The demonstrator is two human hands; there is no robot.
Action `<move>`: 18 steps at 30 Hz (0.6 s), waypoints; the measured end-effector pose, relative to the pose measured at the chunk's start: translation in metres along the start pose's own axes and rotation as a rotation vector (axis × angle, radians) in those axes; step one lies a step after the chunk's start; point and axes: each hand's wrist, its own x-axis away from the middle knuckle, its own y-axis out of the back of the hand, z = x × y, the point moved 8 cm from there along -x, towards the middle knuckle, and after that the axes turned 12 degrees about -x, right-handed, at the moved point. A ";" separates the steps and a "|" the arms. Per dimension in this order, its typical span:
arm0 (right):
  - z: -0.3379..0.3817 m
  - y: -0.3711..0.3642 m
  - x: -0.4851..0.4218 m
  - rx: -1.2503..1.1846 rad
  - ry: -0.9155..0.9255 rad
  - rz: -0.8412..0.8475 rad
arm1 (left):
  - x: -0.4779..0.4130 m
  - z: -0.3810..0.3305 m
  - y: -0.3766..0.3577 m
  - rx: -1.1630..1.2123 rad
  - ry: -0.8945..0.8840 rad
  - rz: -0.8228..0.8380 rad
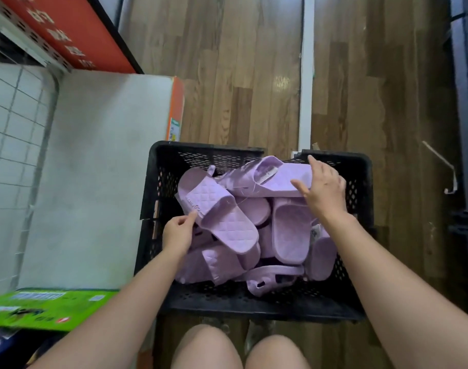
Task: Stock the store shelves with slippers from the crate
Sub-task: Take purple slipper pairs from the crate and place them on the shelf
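The right hand (324, 189) curls around the end of a smooth lilac slipper (270, 177) lying across the heap. The left hand (177, 233) pinches the edge of a quilted slipper (219, 217). Both slippers top a tangle of rubbery purple slippers (288, 233) in a black perforated plastic crate (254, 304), which stands on a wood-grain floor (241, 75) beside a flat grey shelf board (99, 155).

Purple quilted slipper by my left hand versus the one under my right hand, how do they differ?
The purple quilted slipper lies diagonally on the pile, the left hand touching its edge. The purple rear slipper lies crosswise, rearmost in the black plastic crate, gripped by the right hand. Both are purple.
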 end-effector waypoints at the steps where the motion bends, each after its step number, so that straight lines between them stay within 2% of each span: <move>1: -0.001 -0.008 -0.006 0.012 -0.002 0.053 | -0.004 0.003 -0.005 0.042 0.033 0.022; 7: 0.004 -0.018 -0.021 0.129 -0.052 0.183 | -0.017 0.005 -0.034 0.515 0.228 0.231; 12: 0.017 -0.022 -0.002 0.238 -0.069 0.138 | -0.017 0.003 -0.035 0.523 0.247 0.252; 16: 0.022 -0.026 0.014 0.139 -0.091 0.124 | -0.009 -0.002 -0.029 0.517 0.239 0.218; 18: 0.020 -0.032 0.028 -0.010 -0.166 0.161 | -0.003 -0.003 -0.024 0.492 0.226 0.208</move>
